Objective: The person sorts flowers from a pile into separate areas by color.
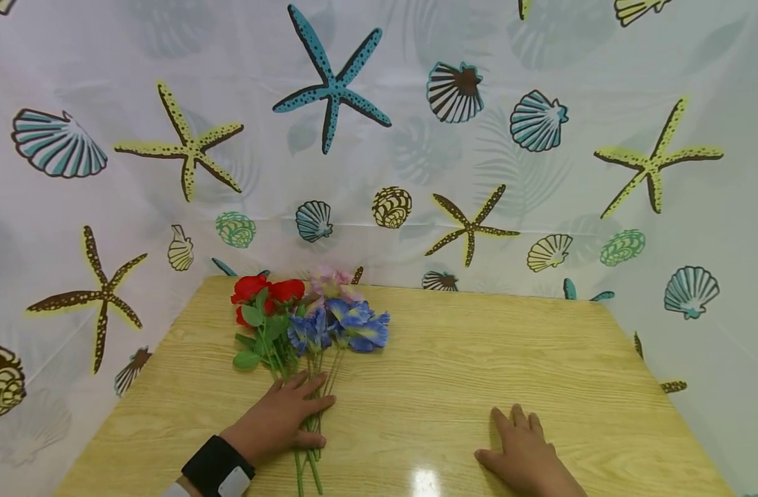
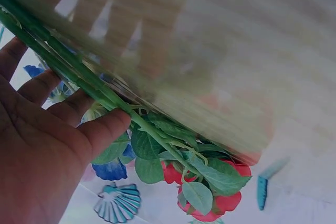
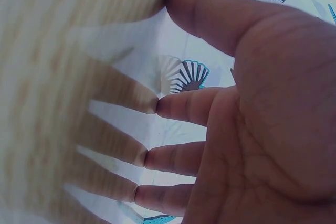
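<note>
Artificial flowers lie together on the wooden table (image 1: 478, 359), left of the middle: red roses (image 1: 286, 290) with green leaves, blue flowers (image 1: 360, 324) and pale pink flowers (image 1: 331, 281) behind them. Across their green stems (image 2: 79, 72) rests my left hand (image 1: 278, 422), fingers spread and fairly straight. The left wrist view shows the stems passing over the fingertips, between hand and tabletop. My right hand (image 1: 522, 449) touches the table at the right with spread fingertips (image 3: 181, 106); its palm is raised and holds nothing.
A white cloth (image 1: 379, 159) printed with starfish and shells hangs behind the table and along both sides. On my left wrist is a black band (image 1: 212, 464). The stem ends point toward the table's near side.
</note>
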Tool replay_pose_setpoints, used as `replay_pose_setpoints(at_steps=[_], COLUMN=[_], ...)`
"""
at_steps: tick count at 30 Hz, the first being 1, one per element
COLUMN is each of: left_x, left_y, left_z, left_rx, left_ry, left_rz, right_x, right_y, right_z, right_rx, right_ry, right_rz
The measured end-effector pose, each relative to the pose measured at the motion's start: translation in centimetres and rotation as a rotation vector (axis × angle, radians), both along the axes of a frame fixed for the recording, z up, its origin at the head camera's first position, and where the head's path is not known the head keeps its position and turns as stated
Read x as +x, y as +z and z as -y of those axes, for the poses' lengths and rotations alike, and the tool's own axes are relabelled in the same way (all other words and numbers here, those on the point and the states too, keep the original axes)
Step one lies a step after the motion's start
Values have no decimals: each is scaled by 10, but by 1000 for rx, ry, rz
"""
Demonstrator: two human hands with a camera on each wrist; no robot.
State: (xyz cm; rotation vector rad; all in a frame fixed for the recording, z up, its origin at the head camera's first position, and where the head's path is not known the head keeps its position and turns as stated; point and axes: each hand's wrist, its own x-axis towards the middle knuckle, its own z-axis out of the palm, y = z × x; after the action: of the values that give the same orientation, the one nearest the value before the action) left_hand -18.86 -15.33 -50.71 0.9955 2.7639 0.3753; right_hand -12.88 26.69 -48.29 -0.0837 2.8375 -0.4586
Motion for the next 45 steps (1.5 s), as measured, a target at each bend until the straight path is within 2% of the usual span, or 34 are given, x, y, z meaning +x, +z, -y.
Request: replay_pose_setpoints(at_steps=[4,10,17,24,33,40,45], left_x=[-3,-10,-7,-10,-18,-16,-16], left_y=[1,0,0,-3,-5,3,4], left_z=[12,36,69,93,107,107,106], left_rx=[-10,-30,-52,-13,-18,5,-7], left_ry=[-7,-32,-21,-3,17,-4,3], left_rz=[-7,-56,-61,-56,-52,-47,-64], right_x=[0,0,0,-1,-1,0,1], right_y=[-1,1,1,0,-1,0,0], right_z=[-1,0,2,2,1,2,0], right_rx=[-3,-2,-5,11,7,0,-8], right_ry=[0,2,8,6,3,4,6], right_rz=[3,-1,-8,-8,-3,-10,-8])
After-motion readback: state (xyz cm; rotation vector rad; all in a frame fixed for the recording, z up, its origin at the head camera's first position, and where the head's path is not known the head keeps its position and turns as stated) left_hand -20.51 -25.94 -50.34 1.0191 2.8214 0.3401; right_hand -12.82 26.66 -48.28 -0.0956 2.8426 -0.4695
